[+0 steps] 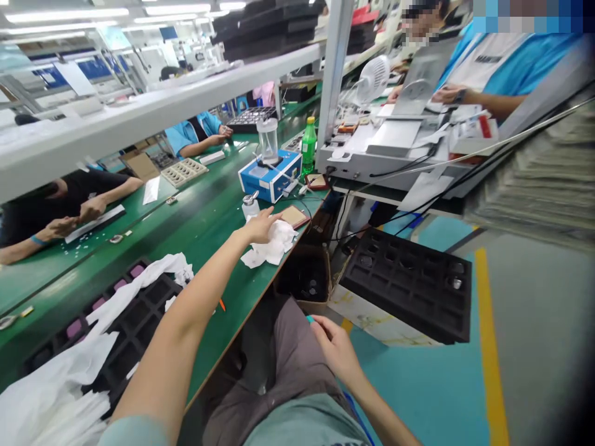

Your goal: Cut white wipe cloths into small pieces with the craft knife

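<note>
- While I watch, my left hand (pixel 260 228) lies spread on the crumpled white cloth (pixel 272 244), not yet lifted.
- My right hand (pixel 335 348) pinches a small teal object (pixel 309 319) over my lap.

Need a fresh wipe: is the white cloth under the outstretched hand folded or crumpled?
Crumpled. The white cloth lies bunched in irregular creases on the green table, the left hand resting on it.

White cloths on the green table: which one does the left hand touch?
The small crumpled cloth near the table's far edge, under the left hand. The larger cloths lie nearer, over the black tray.
</note>
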